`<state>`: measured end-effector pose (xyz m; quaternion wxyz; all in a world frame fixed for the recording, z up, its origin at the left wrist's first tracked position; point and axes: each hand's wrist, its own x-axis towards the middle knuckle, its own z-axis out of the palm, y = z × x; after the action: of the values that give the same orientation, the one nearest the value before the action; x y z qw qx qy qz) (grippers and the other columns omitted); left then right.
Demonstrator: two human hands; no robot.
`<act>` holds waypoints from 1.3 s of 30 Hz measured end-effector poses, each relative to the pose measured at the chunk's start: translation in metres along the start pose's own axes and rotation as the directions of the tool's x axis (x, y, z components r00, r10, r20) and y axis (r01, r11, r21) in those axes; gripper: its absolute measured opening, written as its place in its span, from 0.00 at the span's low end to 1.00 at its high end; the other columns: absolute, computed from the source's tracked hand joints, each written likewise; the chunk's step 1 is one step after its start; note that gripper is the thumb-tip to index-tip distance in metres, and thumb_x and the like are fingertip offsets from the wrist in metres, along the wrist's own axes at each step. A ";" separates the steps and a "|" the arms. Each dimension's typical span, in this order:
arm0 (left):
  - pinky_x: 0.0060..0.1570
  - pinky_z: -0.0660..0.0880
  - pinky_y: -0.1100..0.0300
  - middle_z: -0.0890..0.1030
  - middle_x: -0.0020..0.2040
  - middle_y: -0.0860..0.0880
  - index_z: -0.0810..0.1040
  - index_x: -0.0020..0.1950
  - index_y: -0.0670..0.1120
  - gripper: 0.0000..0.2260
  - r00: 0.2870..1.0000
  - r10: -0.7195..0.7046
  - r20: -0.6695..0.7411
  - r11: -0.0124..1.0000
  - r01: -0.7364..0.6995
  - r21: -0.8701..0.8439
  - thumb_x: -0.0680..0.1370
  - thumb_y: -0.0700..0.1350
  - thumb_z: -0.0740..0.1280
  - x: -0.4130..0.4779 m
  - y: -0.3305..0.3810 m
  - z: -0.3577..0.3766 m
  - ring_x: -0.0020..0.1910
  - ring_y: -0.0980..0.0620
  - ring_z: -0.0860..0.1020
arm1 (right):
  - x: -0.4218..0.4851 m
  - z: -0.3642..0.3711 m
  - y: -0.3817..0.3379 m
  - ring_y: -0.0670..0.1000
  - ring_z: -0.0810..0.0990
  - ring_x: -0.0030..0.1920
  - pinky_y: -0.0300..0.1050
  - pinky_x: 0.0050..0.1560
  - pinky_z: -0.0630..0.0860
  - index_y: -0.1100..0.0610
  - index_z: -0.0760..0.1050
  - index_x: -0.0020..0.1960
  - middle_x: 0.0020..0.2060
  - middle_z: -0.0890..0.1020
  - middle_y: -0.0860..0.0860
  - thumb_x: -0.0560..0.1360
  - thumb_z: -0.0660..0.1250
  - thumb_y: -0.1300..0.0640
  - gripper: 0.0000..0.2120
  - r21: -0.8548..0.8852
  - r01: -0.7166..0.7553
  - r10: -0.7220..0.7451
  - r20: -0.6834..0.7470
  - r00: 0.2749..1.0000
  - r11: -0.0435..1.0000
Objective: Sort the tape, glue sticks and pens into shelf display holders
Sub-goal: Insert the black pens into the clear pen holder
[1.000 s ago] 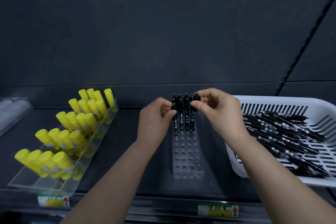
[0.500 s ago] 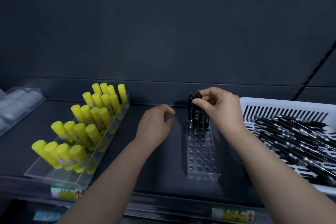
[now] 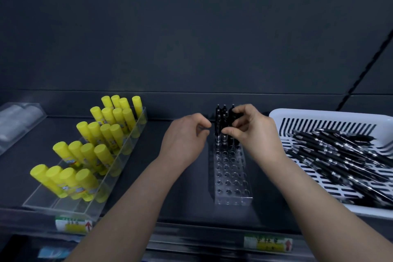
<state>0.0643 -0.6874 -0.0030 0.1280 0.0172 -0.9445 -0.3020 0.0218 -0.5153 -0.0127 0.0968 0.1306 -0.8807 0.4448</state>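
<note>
Dark grey shelf [image 3: 131, 132] and back wall frame the work. At the middle stands a clear holder [image 3: 231, 178], a block drilled with rows of holes; only its far rows are filled, with black pens [image 3: 218, 130] standing upright. The right hand [image 3: 255, 134] is at those rows, thumb and curled fingers pinching one pen [image 3: 231, 120] near its top. That pen stands upright, its long axis in line with the holes, though the fingers hide whether it is fully seated. The left hand [image 3: 182, 140] hovers just left of the standing pens, fingers loosely curled with nothing seen in them. Free holes run from the grip towards the person, so the next rows to fill lie on the near side of the hand. The supply lies the other way: a white basket [image 3: 319, 116] just right of the holder holds loose pens [image 3: 340, 155] lying flat, long axes slanting from far left to near right, so each will likely need turning upright. The right hand is much the nearer to it. Yellow glue sticks [image 3: 102, 134] stand in rows in a clear tray [image 3: 63, 204] at left, and tape [image 3: 19, 121] shows as pale rolls at the far left, too blurred to tell more.
</note>
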 end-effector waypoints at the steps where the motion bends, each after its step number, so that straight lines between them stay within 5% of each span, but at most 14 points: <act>1: 0.52 0.77 0.59 0.82 0.46 0.58 0.80 0.51 0.53 0.06 1.000 0.017 -0.008 1.000 -0.017 -0.006 0.76 0.44 0.68 -0.001 0.007 0.000 0.48 0.60 0.79 | -0.001 -0.005 0.001 0.43 0.79 0.35 0.38 0.42 0.75 0.51 0.76 0.53 0.36 0.80 0.44 0.65 0.78 0.51 0.19 -0.015 0.006 -0.006 -0.005 1.000 1.000; 7: 0.48 0.78 0.58 0.80 0.44 0.58 0.81 0.50 0.51 0.08 0.995 0.100 0.001 0.995 -0.100 -0.014 0.77 0.41 0.66 -0.005 0.053 0.020 0.44 0.59 0.78 | -0.019 -0.062 0.029 0.48 0.81 0.43 0.42 0.40 0.72 0.46 0.79 0.45 0.39 0.83 0.43 0.73 0.69 0.48 0.03 -0.483 0.061 -0.085 -0.029 0.996 0.874; 13: 0.48 0.77 0.58 0.79 0.40 0.58 0.81 0.48 0.51 0.07 0.982 0.151 0.115 0.987 -0.144 -0.067 0.75 0.41 0.66 -0.006 0.110 0.067 0.42 0.58 0.78 | -0.046 -0.136 0.088 0.51 0.81 0.48 0.41 0.37 0.68 0.46 0.79 0.50 0.45 0.83 0.44 0.75 0.65 0.53 0.07 -0.666 -0.039 0.023 -0.033 0.999 0.745; 18: 0.51 0.76 0.57 0.77 0.37 0.59 0.81 0.51 0.50 0.06 0.902 0.241 0.358 0.967 -0.256 -0.007 0.76 0.43 0.68 -0.002 0.159 0.118 0.46 0.56 0.79 | -0.072 -0.192 0.127 0.51 0.81 0.48 0.44 0.38 0.74 0.44 0.80 0.50 0.44 0.84 0.44 0.75 0.65 0.54 0.07 -0.695 -0.180 0.139 -0.116 0.983 0.696; 23: 0.56 0.76 0.54 0.82 0.54 0.52 0.80 0.59 0.51 0.11 0.738 0.282 0.613 0.879 -0.455 0.144 0.77 0.43 0.67 0.003 0.201 0.167 0.54 0.52 0.78 | -0.090 -0.226 0.155 0.51 0.80 0.49 0.44 0.37 0.72 0.44 0.79 0.50 0.45 0.84 0.44 0.75 0.64 0.54 0.08 -0.673 -0.264 0.235 -0.136 0.962 0.691; 27: 0.50 0.76 0.53 0.81 0.53 0.49 0.80 0.56 0.49 0.12 0.724 0.205 0.659 0.699 -0.579 0.418 0.76 0.38 0.65 0.008 0.213 0.195 0.54 0.47 0.77 | -0.099 -0.237 0.168 0.49 0.80 0.48 0.43 0.42 0.74 0.44 0.79 0.51 0.44 0.84 0.43 0.75 0.65 0.53 0.08 -0.605 -0.280 0.255 -0.129 0.958 0.745; 31: 0.47 0.75 0.54 0.80 0.49 0.50 0.80 0.52 0.49 0.10 0.689 0.295 0.662 0.574 -0.682 0.454 0.74 0.38 0.68 0.004 0.207 0.200 0.51 0.48 0.76 | -0.098 -0.239 0.172 0.48 0.80 0.48 0.42 0.41 0.73 0.44 0.78 0.50 0.43 0.83 0.43 0.75 0.64 0.53 0.07 -0.572 -0.262 0.263 -0.082 0.961 0.777; 35: 0.47 0.75 0.54 0.78 0.46 0.52 0.78 0.49 0.52 0.06 0.656 0.371 0.658 0.606 -0.708 0.364 0.74 0.42 0.68 -0.001 0.201 0.188 0.47 0.51 0.75 | -0.090 -0.239 0.170 0.50 0.80 0.48 0.41 0.41 0.73 0.44 0.80 0.47 0.45 0.83 0.43 0.74 0.66 0.53 0.06 -0.653 -0.229 0.328 0.031 0.944 0.722; 39: 0.42 0.70 0.59 0.75 0.45 0.53 0.73 0.52 0.52 0.05 0.786 0.399 0.471 0.841 -0.519 0.154 0.77 0.47 0.66 -0.003 0.207 0.171 0.44 0.53 0.75 | -0.080 -0.234 0.167 0.51 0.81 0.44 0.44 0.44 0.78 0.48 0.81 0.47 0.44 0.82 0.47 0.70 0.72 0.50 0.07 -0.742 -0.229 0.491 0.151 0.858 0.630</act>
<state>0.0333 -0.4209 -0.0187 -0.0122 -0.2632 -0.9567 -0.1236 0.0572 -0.2192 -0.0248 -0.1068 -0.0233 -0.9924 0.0573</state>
